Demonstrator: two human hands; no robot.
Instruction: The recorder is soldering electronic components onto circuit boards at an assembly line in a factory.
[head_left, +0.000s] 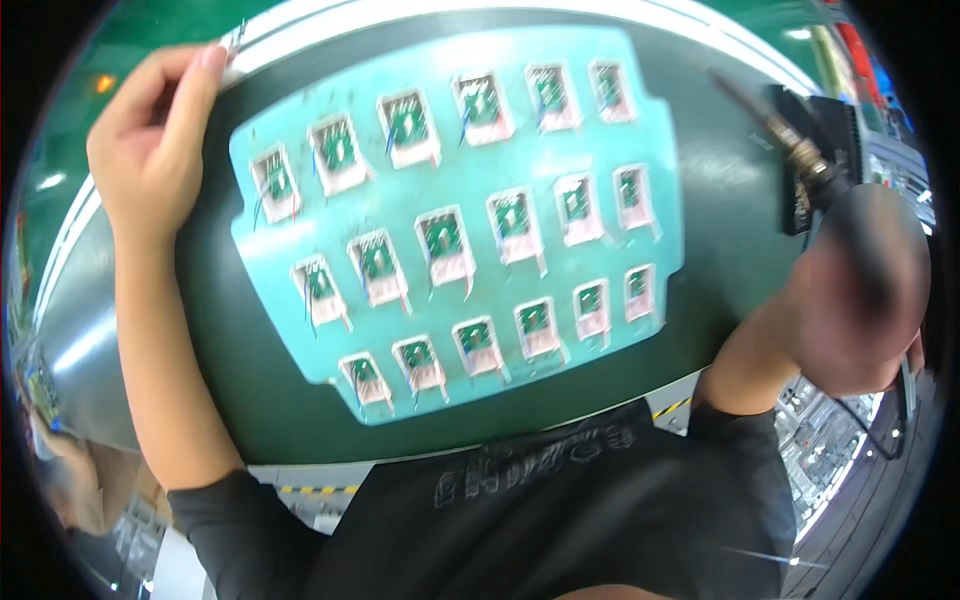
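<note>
A soldering iron is in my right hand, which is closed round its black handle and smeared by motion. Its metal tip points up and to the left, apart from the boards. At the far left, my left hand pinches a thin silvery strand, blurred at the fingertips. Between my hands lies a turquoise tray. Three rows of small pale housings sit in it, each holding a green circuit board, with fine wires trailing from many of them.
The tray rests on a dark green table mat. Black equipment stands at the back right, near the iron. A dark cable hangs beside my right hand. At the lower left, another person's arm shows, blurred.
</note>
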